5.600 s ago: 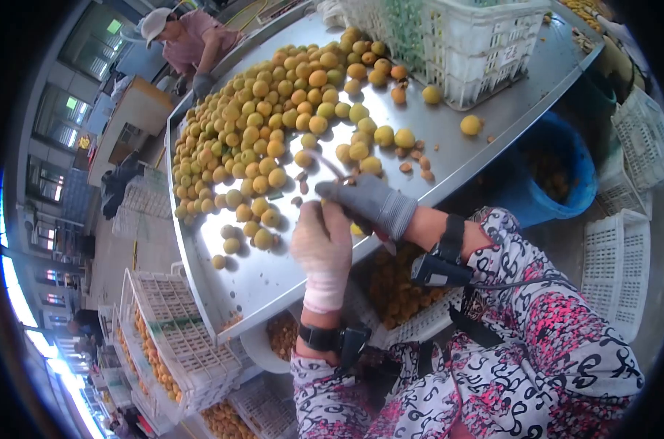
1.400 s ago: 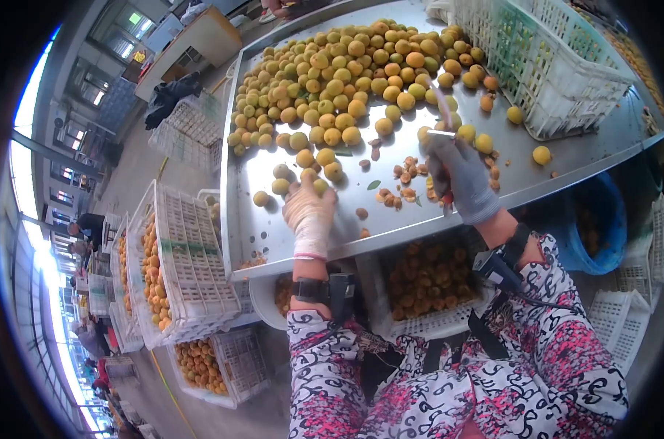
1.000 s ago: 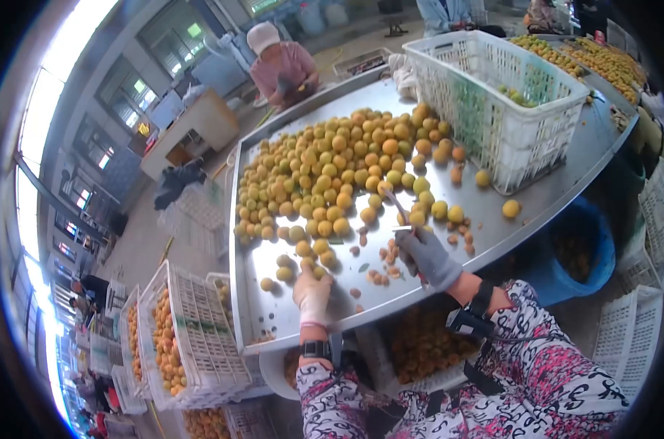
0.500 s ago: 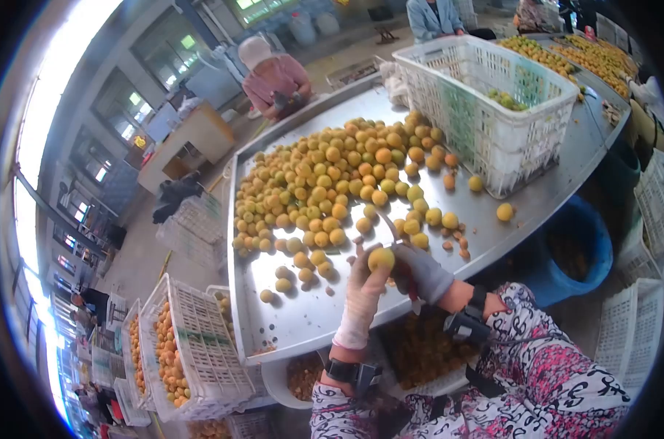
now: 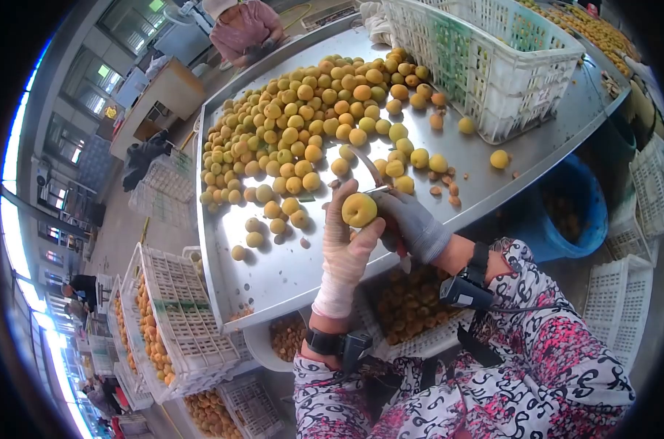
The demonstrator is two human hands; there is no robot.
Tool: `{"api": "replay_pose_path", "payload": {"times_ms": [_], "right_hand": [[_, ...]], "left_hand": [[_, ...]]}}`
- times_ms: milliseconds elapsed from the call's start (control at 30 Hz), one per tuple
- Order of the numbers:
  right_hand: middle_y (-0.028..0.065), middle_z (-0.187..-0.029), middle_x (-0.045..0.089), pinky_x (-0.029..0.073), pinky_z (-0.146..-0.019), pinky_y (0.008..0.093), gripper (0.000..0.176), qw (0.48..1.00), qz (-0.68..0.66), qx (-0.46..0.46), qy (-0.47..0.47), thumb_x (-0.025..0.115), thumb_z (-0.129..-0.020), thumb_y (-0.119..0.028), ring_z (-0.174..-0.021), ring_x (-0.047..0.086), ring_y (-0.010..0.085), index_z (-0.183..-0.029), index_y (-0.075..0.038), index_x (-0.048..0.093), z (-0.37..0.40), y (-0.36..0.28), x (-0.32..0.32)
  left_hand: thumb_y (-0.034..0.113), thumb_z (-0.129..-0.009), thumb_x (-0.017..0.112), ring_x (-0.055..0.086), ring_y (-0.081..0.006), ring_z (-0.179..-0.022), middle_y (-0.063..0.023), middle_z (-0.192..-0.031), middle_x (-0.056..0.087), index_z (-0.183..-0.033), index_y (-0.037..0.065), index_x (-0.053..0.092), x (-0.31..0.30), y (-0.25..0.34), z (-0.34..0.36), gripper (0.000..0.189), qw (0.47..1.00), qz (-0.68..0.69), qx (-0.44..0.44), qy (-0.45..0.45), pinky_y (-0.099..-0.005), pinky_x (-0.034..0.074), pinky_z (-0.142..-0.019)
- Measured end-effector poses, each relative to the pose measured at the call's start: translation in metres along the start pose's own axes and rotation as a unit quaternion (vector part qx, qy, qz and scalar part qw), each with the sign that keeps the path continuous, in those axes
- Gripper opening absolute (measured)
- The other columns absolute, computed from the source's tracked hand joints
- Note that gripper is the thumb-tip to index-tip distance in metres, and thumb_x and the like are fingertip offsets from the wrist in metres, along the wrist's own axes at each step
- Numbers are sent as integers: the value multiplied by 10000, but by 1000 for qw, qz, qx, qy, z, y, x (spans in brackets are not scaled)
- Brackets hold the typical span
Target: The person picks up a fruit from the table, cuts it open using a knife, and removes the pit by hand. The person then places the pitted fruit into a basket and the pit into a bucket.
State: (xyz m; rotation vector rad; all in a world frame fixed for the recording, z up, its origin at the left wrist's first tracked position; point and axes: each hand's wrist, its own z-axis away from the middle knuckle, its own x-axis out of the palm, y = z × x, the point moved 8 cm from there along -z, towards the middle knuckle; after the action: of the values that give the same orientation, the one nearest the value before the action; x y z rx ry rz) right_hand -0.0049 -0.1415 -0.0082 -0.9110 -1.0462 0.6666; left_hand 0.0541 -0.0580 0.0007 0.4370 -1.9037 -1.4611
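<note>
My left hand [image 5: 341, 249], in a pale glove or wrap, is closed around a yellow apricot [image 5: 359, 210], whose creased side faces up. Close beside it, my right hand [image 5: 417, 225] in a grey glove grips a curved knife [image 5: 368, 165]. The thin blade points away from me over the table, and a bit of red shows below the hand. My fingers partly hide the handle. Both hands are over the near edge of the metal table [image 5: 303, 274]. A large pile of apricots [image 5: 295, 124] lies just beyond them.
A white plastic crate [image 5: 485, 73] stands on the table at the back right. Apricot pits and pieces [image 5: 449, 189] lie near my right hand. A blue bin [image 5: 566, 212] is at right. Crates of apricots [image 5: 178, 314] are stacked at left. Another person [image 5: 244, 33] works across the table.
My view has tipped downward, so the table sits higher in it. The apricot in my left hand now shows more fully, with its crease toward me. My right hand keeps the knife.
</note>
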Motion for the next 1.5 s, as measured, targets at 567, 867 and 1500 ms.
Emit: {"api": "replay_pose_path", "payload": {"times_ms": [567,867,1500], "right_hand": [[124,-726,605,453,-623,339,236,886,418,-182,-85,516,-919,-264,-700,615,247,-975,-41,567,11,-19,6],[178,-743,601,455,-626,400,350,847,494,-164,-108,498,-923,-390,-734,605,346,-912,-41,529,20,-12,13],[196,-736,616,472,-639,422,360,887,411,-210,-17,482,-927,-377,-749,614,375,-1002,-29,535,3,0,8]], "left_hand": [[-8,-754,584,527,-100,-870,-25,-954,547,-1260,45,448,-35,25,11,527,992,-82,-94,-20,-232,443,-788],[12,-763,584,531,-88,-866,-6,-955,552,-1213,51,492,-36,24,13,461,985,-103,-119,-68,-211,433,-751],[386,-807,633,523,-178,-992,-91,-1056,550,-1213,-8,482,-17,8,0,586,989,126,-75,-1,-305,395,-912]]}}
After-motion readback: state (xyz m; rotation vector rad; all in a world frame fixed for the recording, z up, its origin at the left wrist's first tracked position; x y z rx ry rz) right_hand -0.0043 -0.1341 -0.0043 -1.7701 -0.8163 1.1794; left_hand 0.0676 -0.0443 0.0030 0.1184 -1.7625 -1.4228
